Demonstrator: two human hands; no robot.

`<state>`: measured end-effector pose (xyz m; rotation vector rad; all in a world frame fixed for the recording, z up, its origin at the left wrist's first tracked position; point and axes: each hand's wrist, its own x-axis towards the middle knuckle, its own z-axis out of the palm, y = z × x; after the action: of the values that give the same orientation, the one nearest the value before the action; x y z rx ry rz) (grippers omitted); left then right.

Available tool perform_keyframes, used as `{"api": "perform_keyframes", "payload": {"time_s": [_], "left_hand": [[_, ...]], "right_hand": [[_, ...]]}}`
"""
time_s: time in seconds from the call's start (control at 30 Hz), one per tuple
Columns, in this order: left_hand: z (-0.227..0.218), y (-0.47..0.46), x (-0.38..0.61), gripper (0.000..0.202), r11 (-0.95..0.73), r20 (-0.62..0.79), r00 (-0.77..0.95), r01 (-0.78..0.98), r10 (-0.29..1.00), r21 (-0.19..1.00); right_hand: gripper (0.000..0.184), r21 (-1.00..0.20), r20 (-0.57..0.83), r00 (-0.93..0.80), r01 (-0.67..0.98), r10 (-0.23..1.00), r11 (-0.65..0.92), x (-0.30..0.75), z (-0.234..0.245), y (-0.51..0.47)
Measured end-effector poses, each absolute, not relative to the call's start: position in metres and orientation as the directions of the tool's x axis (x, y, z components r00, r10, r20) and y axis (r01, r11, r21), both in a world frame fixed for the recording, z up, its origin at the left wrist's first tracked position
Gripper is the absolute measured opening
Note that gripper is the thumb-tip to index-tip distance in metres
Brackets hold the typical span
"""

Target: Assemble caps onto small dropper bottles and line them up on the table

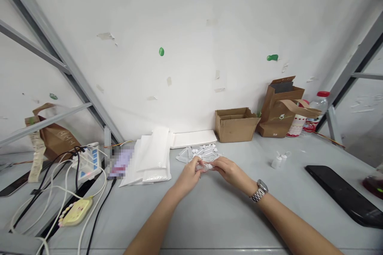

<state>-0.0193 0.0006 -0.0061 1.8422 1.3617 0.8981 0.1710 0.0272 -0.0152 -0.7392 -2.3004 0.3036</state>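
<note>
In front of the pile, my left hand (189,174) and my right hand (231,170) meet at a small clear plastic bottle with a white cap (207,166). The fingers of my left hand pinch its left side. At its capped right end, the fingertips of my right hand are closed, and they partly hide the cap. Just behind my hands lies a loose pile of similar clear pieces with white parts (206,152). A metal wristwatch (259,190) is on my right wrist.
White padded mailers (154,153) lie left, beside a flat white box (194,139). An open cardboard box (236,129) and brown paper bag (277,115) stand behind. Two small white bottles (278,161) and a black tray-like object (341,193) are right; a power strip (88,163) with cables is left.
</note>
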Motion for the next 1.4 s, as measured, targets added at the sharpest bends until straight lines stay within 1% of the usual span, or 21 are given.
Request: {"api": "perform_keyframes", "payload": {"time_s": [0.07,0.17,0.23,0.3,0.37,0.43,0.57,0.73,0.83,0.93,1.03,1.13,1.2,1.27,1.33,1.4], "left_hand": [[-0.008,0.000,-0.019,0.011,-0.235,0.143,0.209,0.530,0.967,0.815],[-0.011,0.000,-0.018,0.013,-0.277,0.189,0.217,0.523,0.958,0.806],[-0.012,-0.001,-0.017,0.025,-0.288,0.205,0.215,0.498,0.955,0.818],[-0.011,-0.001,-0.016,0.044,-0.276,0.197,0.213,0.467,0.957,0.840],[-0.010,-0.002,-0.016,0.058,-0.268,0.186,0.221,0.446,0.958,0.854],[-0.009,-0.002,-0.017,0.062,-0.266,0.180,0.229,0.436,0.957,0.860],[-0.010,-0.002,-0.018,0.063,-0.289,0.185,0.261,0.446,0.947,0.847],[-0.013,-0.003,-0.017,0.060,-0.350,0.236,0.288,0.454,0.928,0.819],[-0.014,-0.003,-0.016,0.061,-0.367,0.241,0.309,0.460,0.920,0.809],[-0.013,-0.004,-0.016,0.063,-0.362,0.221,0.330,0.464,0.918,0.809],[-0.010,-0.005,-0.017,0.063,-0.353,0.187,0.363,0.470,0.913,0.809],[-0.010,-0.006,-0.018,0.062,-0.377,0.199,0.377,0.489,0.904,0.786],[-0.011,-0.006,-0.018,0.061,-0.399,0.222,0.374,0.508,0.900,0.763],[-0.012,-0.006,-0.017,0.059,-0.417,0.246,0.366,0.526,0.898,0.741],[-0.012,-0.006,-0.015,0.057,-0.429,0.270,0.351,0.536,0.897,0.727],[-0.013,-0.006,-0.013,0.057,-0.426,0.282,0.331,0.537,0.900,0.728]], "right_hand": [[0.018,-0.446,0.526,-0.573,0.443,0.628,0.778,0.170,-0.016,0.027],[0.015,-0.502,0.470,-0.534,0.493,0.703,0.711,0.168,-0.017,0.028],[0.014,-0.540,0.448,-0.499,0.510,0.741,0.670,0.168,-0.017,0.028],[0.014,-0.578,0.448,-0.483,0.485,0.752,0.656,0.168,-0.017,0.029],[0.015,-0.598,0.453,-0.510,0.434,0.731,0.673,0.169,-0.016,0.028],[0.015,-0.591,0.458,-0.549,0.400,0.699,0.701,0.170,-0.015,0.028],[0.015,-0.570,0.457,-0.559,0.413,0.692,0.710,0.171,-0.014,0.027],[0.016,-0.591,0.390,-0.562,0.455,0.729,0.666,0.170,-0.013,0.027],[0.017,-0.589,0.364,-0.584,0.460,0.726,0.665,0.170,-0.011,0.027],[0.015,-0.551,0.387,-0.613,0.446,0.689,0.706,0.172,-0.007,0.025],[0.019,-0.479,0.409,-0.649,0.446,0.642,0.756,0.173,-0.007,0.023],[0.022,-0.428,0.420,-0.662,0.459,0.621,0.779,0.172,-0.012,0.022],[0.019,-0.464,0.419,-0.632,0.468,0.652,0.752,0.171,-0.014,0.024],[0.019,-0.559,0.376,-0.589,0.471,0.715,0.682,0.170,-0.015,0.026],[0.027,-0.651,0.308,-0.552,0.472,0.775,0.595,0.169,-0.014,0.028],[0.034,-0.695,0.270,-0.513,0.482,0.815,0.534,0.168,-0.012,0.030]]}}
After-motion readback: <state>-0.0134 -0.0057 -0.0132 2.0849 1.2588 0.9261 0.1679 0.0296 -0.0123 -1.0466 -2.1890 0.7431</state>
